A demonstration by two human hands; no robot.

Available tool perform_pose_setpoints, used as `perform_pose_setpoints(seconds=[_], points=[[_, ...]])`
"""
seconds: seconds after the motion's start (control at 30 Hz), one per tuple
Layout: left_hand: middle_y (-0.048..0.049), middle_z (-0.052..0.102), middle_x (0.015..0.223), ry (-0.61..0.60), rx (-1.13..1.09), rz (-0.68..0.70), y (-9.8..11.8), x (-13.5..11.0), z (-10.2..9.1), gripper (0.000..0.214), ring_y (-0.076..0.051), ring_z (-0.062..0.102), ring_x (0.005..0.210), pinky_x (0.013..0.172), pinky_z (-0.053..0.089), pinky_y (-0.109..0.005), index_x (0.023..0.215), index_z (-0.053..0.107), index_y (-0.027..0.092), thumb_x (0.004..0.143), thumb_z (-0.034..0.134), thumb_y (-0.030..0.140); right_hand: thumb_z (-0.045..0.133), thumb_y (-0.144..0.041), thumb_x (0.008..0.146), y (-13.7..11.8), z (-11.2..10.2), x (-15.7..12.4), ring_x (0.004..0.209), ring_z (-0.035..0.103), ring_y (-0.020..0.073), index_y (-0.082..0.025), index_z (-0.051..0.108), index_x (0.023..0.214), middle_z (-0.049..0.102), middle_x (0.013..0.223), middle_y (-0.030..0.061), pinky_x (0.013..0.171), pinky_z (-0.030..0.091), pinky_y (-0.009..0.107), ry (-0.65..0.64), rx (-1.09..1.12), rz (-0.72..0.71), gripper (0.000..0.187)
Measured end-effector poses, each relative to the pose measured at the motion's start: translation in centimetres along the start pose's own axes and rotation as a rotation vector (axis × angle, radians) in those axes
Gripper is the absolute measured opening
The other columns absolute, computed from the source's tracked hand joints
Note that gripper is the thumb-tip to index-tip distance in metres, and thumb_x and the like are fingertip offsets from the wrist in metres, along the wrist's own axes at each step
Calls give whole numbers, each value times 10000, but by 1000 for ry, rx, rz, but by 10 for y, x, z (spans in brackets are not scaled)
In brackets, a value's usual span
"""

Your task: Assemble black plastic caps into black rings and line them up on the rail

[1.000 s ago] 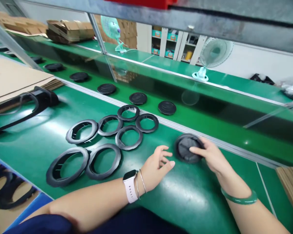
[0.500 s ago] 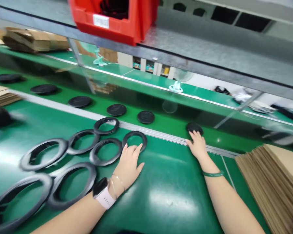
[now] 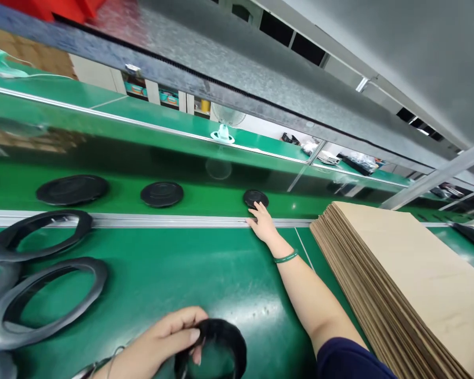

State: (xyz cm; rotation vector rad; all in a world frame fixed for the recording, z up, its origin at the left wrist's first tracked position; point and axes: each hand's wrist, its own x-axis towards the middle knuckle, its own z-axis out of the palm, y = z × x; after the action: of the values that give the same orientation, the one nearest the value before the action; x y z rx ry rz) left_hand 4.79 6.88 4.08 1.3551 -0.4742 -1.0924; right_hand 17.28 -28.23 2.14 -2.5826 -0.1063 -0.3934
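Note:
My left hand (image 3: 169, 337) is closed on the rim of a black ring (image 3: 237, 342), held tilted near the bottom edge of the view. The ring's lower part is cut off by the frame. Farther out, my right hand (image 3: 262, 221) wears a green bangle and reaches over the belt's near rail. Its fingers are stretched out and touch the near edge of a round black disc (image 3: 256, 197). Thumb and fingers stand apart, with the fingertips partly over the disc. More black rings, among them one large ring (image 3: 98, 279), lie on the green table at left.
Two more black discs (image 3: 161, 194) lie on the green belt (image 3: 205, 202) to the left. A stack of brown cardboard sheets (image 3: 403, 247) stands at right. Overhead runs a grey metal shelf (image 3: 205, 58), with a red bin (image 3: 63, 8) at its left end.
My left hand has taken a ring from the table and brought it down toward me. My right hand stays at the disc. The view has swung to the right.

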Motion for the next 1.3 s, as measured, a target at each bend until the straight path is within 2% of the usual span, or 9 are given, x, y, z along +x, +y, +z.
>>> perform_pose_setpoints(seconds=[0.27, 0.47, 0.63, 0.77, 0.97, 1.03, 1.1, 1.2, 1.3], points=[[-41, 721, 805, 13, -99, -5, -8, 11, -3, 386, -184, 653, 755, 772, 453, -307, 1047, 636, 159, 866, 618, 500, 637, -236, 923, 10, 7, 5, 1477, 187, 297, -105, 658, 1247, 342, 1542, 166, 1218, 214, 496, -22, -2, 1, 350], [-36, 701, 783, 51, -203, 40, 2, 9, 4, 351, -161, 653, 716, 746, 439, -291, 1006, 650, 139, 841, 657, 449, 598, -288, 919, 18, 10, 6, 1463, 227, 310, -71, 655, 1250, 375, 1523, 169, 1213, 237, 483, -19, -117, -60, 399], [-14, 660, 734, 107, -309, 56, 0, 11, 9, 389, -147, 642, 633, 704, 447, -294, 979, 646, 144, 769, 720, 463, 497, -476, 963, 34, 14, 3, 1458, 236, 321, -87, 670, 1228, 402, 1503, 184, 1203, 239, 520, 16, -103, -120, 502], [-13, 655, 733, 118, -356, 79, -8, 15, 11, 416, -125, 623, 581, 712, 487, -307, 930, 656, 144, 719, 760, 486, 517, -670, 899, 34, 15, 4, 1423, 306, 345, -141, 719, 1130, 503, 1422, 183, 1183, 250, 561, 122, 13, -139, 613], [-39, 664, 733, 295, -260, 268, -6, 18, 7, 475, -166, 670, 685, 776, 527, -345, 1003, 632, 124, 760, 707, 525, 595, -622, 899, -30, 17, -27, 1305, 466, 343, -232, 742, 1076, 651, 1240, 116, 1154, 271, 563, 74, 610, -119, 452], [-58, 676, 789, 382, -199, 338, -3, 19, 5, 473, -171, 679, 730, 826, 533, -363, 1037, 613, 116, 791, 664, 517, 517, -682, 916, -63, 22, -56, 1218, 535, 352, -236, 712, 1166, 643, 1245, 128, 1086, 362, 545, -69, 918, -56, 546], [-82, 696, 854, 476, -102, 385, 1, 19, 4, 434, -177, 689, 773, 842, 538, -365, 1091, 589, 109, 846, 595, 469, 556, -764, 846, -93, 28, -89, 1066, 610, 359, -221, 651, 1275, 664, 1162, 147, 960, 469, 506, -312, 1105, 26, 698], [-103, 728, 917, 583, 124, 402, 11, 10, 4, 356, -196, 703, 841, 836, 551, -363, 1130, 597, 118, 886, 543, 372, 790, -594, 775, -124, 32, -130, 722, 612, 242, -216, 647, 1244, 668, 818, 59, 733, 508, 355, -408, 1086, 137, 619], [-111, 724, 1135, 695, 443, 408, 31, -19, -1, 440, -255, 662, 1082, 1016, 479, -444, 1228, 610, 187, 822, 658, 351, 818, -463, 803, -130, 29, -146, 585, 503, 154, -197, 666, 1160, 582, 669, -5, 613, 450, 265, -266, 1079, 232, 470]])
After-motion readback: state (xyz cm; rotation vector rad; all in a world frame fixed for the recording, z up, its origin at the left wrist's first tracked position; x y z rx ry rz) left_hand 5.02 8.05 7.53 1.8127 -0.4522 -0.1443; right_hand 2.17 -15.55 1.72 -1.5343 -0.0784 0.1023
